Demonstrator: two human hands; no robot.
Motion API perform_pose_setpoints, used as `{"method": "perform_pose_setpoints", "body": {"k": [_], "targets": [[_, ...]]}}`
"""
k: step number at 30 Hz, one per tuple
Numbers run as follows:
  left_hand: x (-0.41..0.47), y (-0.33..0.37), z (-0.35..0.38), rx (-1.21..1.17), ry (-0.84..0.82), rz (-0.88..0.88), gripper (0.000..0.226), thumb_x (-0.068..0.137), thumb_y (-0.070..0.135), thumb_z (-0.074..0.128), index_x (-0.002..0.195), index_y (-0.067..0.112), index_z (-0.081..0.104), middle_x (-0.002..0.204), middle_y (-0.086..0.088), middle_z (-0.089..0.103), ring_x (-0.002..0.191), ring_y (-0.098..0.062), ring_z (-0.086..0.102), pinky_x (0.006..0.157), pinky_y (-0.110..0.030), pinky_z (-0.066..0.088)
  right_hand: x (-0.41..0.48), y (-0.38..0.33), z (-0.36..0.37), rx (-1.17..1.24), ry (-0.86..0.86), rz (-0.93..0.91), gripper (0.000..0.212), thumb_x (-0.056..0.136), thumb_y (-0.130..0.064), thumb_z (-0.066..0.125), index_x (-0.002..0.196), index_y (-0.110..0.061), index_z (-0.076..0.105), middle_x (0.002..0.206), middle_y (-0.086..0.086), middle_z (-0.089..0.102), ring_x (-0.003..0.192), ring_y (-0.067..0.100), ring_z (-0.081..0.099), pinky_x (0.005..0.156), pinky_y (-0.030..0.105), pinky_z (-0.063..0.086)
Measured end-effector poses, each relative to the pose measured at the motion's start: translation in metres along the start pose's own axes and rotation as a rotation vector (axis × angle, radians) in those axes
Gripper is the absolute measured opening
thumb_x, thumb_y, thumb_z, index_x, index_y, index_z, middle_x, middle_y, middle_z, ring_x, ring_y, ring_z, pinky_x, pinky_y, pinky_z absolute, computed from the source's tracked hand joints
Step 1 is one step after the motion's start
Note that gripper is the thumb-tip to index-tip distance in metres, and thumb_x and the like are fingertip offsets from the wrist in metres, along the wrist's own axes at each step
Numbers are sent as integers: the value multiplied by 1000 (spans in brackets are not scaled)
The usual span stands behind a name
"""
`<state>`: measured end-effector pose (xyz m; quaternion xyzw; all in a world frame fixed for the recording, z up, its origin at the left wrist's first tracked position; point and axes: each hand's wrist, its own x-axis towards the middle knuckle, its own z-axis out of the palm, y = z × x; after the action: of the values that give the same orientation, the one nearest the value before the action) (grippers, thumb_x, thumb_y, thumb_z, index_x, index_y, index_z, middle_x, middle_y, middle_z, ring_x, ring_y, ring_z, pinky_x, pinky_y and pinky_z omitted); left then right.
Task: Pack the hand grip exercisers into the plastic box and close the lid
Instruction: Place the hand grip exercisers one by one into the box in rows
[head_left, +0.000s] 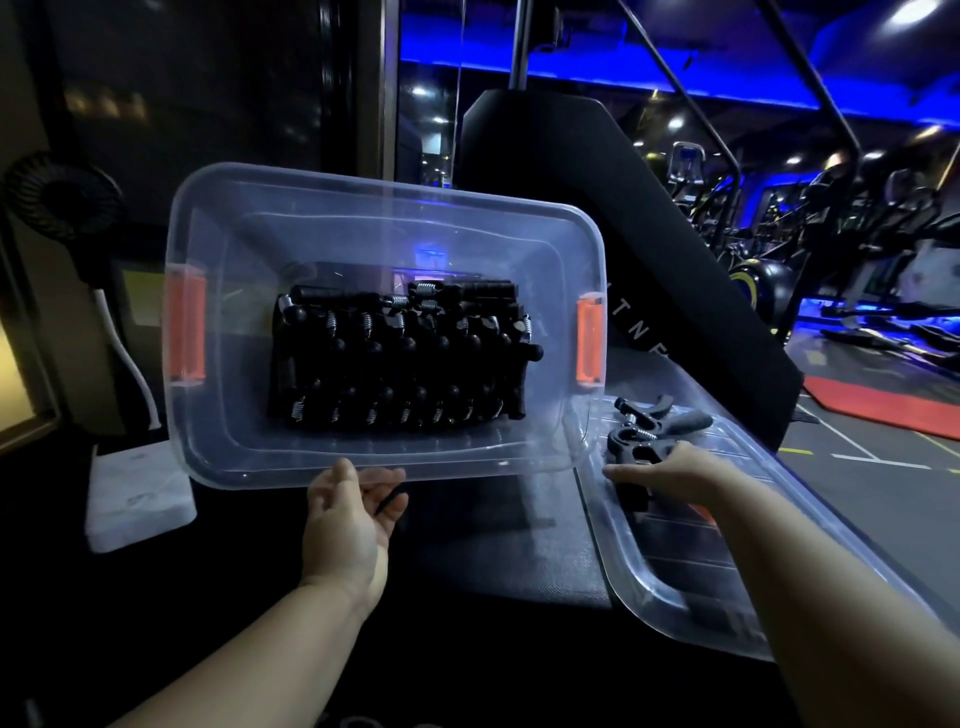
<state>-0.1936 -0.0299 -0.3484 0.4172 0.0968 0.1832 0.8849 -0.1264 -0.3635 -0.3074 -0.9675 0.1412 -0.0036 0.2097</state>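
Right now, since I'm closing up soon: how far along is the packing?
Done: rows of exercisers sit in the plastic box, steadied by the left hand. In hand: the right hand grips a loose exerciser on the lid. Left: another exerciser there, then the lid.

Left hand (345, 512), right hand (667, 470), both bare (forearms too, up to the frame edge)

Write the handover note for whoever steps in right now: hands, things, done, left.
Hands: the left hand holds the near rim of the plastic box, which is tipped toward the camera. The right hand grips one of the loose exercisers on the lid.
Things: the lid is off and lies to the right of the box.
Done: the packed exercisers sit in rows inside the box.
Left: move the loose exercisers into the box, then close the lid.
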Motion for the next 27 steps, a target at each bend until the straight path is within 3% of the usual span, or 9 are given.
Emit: {"method": "perform_pose_setpoints", "body": {"k": [3, 6, 9, 11, 18, 23, 25, 27], "targets": [[-1, 1, 1, -2, -1, -5, 21, 102, 32, 35, 105, 15, 46, 78, -7, 65, 77, -15, 66, 66, -28, 49, -10, -1, -2, -55, 18, 49, 78, 42, -95, 52, 76, -24, 50, 88, -1, 57, 85, 24, 57, 73, 30, 42], [-1, 1, 1, -1, -7, -11, 24, 103, 32, 35, 112, 13, 45, 79, -7, 64, 77, -15, 65, 66, -28, 49, -20, 0, -3, -99, 70, 45, 65, 63, -91, 39, 60, -26, 44, 69, -2, 53, 76, 24, 56, 64, 31, 41], [-1, 1, 1, 2, -5, -16, 24, 103, 32, 35, 110, 12, 46, 77, -6, 66, 75, -14, 65, 66, -28, 49, -30, 2, -2, -122, 118, 15, 57, 72, -86, 37, 62, -30, 42, 80, -2, 56, 88, 26, 61, 76, 35, 48], [-2, 1, 1, 2, 0, -19, 22, 102, 32, 35, 103, 14, 47, 74, -5, 66, 75, -14, 66, 66, -28, 50, -35, 2, -2, -133, 147, 7, 58, 70, -87, 40, 66, -29, 42, 83, -4, 55, 91, 26, 62, 78, 35, 49], [-3, 1, 1, -12, 7, -16, 19, 102, 32, 35, 97, 19, 48, 67, 0, 68, 74, -14, 66, 67, -29, 50, -47, -2, -6, -122, 235, 91, 80, 50, -94, 50, 78, -21, 66, 65, -7, 60, 67, 20, 57, 58, 30, 41], [-1, 0, -1, -13, 0, -33, 21, 103, 32, 35, 105, 14, 46, 71, -4, 68, 75, -15, 66, 66, -28, 50, -48, -4, -15, -27, 165, 65, 63, 52, -80, 66, 80, -25, 55, 53, -7, 65, 49, 13, 64, 53, 26, 43], [-1, 0, -1, -17, 4, -34, 18, 103, 32, 36, 99, 18, 47, 68, -1, 68, 74, -15, 66, 66, -29, 50, -45, -6, -21, -10, 84, 60, 59, 51, -73, 72, 79, -23, 58, 51, -3, 66, 48, 13, 66, 61, 31, 53], [-1, 1, -1, -20, 8, -34, 17, 103, 31, 36, 96, 21, 48, 64, 1, 69, 73, -14, 66, 66, -28, 50, -42, -8, -24, 72, 46, 30, 60, 46, -62, 81, 86, -21, 62, 64, 2, 70, 55, 19, 69, 72, 42, 59]]}}
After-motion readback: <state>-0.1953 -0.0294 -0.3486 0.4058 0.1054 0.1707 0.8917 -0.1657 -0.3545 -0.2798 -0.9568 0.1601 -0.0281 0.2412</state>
